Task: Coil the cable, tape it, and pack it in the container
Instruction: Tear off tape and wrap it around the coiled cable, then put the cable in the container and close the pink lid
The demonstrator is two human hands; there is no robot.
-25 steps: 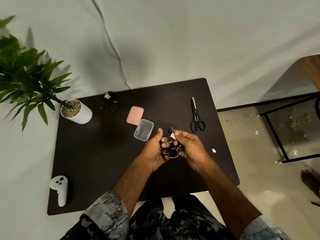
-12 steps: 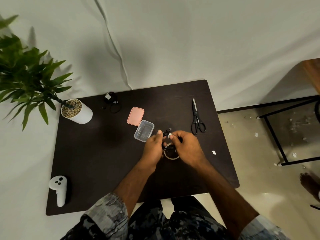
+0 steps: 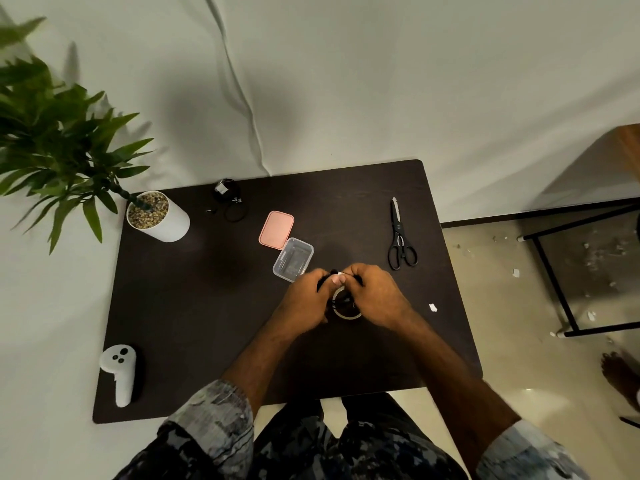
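Both hands are bunched mid-table with the open container and pink lid crowding just ahead-left, scissors off to the right, plant pot and white controller along the left side, bare table between.

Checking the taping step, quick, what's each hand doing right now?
Left hand: grips the coiled cable.
Right hand: pinches the same cable.

Legible markings — none: you will find no readable text, label, brand, number or sign on any item or surface in the head view.
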